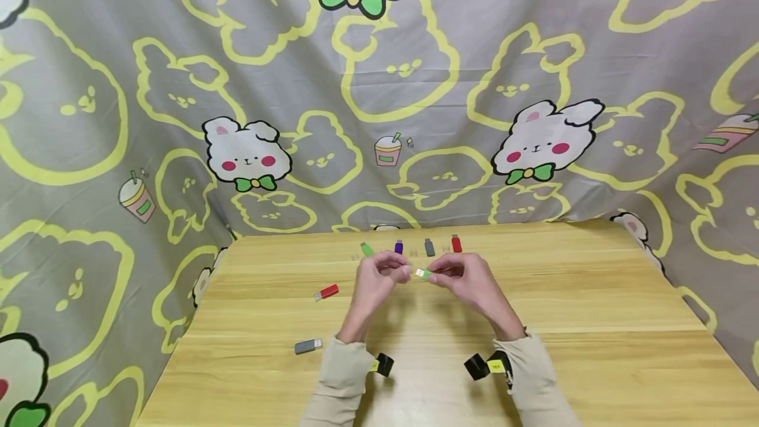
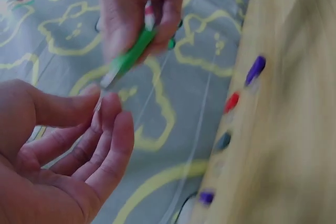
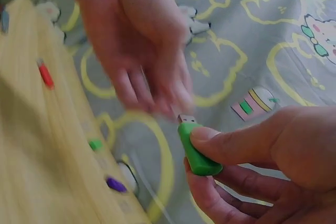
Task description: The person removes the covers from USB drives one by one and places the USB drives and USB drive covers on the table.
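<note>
My right hand (image 1: 471,277) pinches a green USB stick (image 3: 198,150) between thumb and fingers, its metal plug bare and pointing at the left hand. My left hand (image 1: 379,275) faces it, thumb and index fingertip pinching a small clear piece (image 2: 98,104) that looks like a cap, mostly hidden by the fingers. In the left wrist view the stick's plug overlaps those fingertips. Both hands are raised above the wooden table (image 1: 237,374). Just behind the left hand lies another green USB stick (image 1: 366,248), partly covered by it.
Along the table's back edge lie purple (image 1: 398,247), grey (image 1: 429,247) and red (image 1: 456,243) USB sticks, with small clear caps (image 1: 414,254) between. At left are a red stick (image 1: 327,292) and a grey one (image 1: 308,346). A patterned curtain (image 1: 367,183) hangs behind.
</note>
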### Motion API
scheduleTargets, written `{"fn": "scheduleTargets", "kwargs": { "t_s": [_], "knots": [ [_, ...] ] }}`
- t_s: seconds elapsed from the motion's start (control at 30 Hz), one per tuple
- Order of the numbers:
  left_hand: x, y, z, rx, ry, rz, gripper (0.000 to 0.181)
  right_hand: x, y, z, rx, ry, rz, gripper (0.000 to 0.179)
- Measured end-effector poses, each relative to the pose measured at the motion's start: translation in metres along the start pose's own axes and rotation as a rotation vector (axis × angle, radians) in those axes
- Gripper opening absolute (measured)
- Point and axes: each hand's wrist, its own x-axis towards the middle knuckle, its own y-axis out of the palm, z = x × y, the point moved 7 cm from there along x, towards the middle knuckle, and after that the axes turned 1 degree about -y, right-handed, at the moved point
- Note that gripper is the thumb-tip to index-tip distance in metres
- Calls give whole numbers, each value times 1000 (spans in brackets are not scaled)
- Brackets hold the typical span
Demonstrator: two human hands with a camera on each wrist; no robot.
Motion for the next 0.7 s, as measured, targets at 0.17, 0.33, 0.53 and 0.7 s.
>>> {"fn": "scheduleTargets", "kwargs": {
  "t_s": [0.17, 0.33, 0.53, 0.7],
  "knots": [
    [1, -27, 0, -46, -3, -82, 8, -3, -18, -7, -10, 21, -25, 14],
    [6, -24, 4, -6, 3, -16, 9, 2, -17, -13, 3, -3, -45, 21],
    [6, -20, 13, 66, -20, 22, 11, 10, -16, -35, -26, 80, -148, 14],
    [6, -19, 20, 116, -51, 33, 8, 19, -6, -53, -46, 160, -213, 13]
  ]
}}
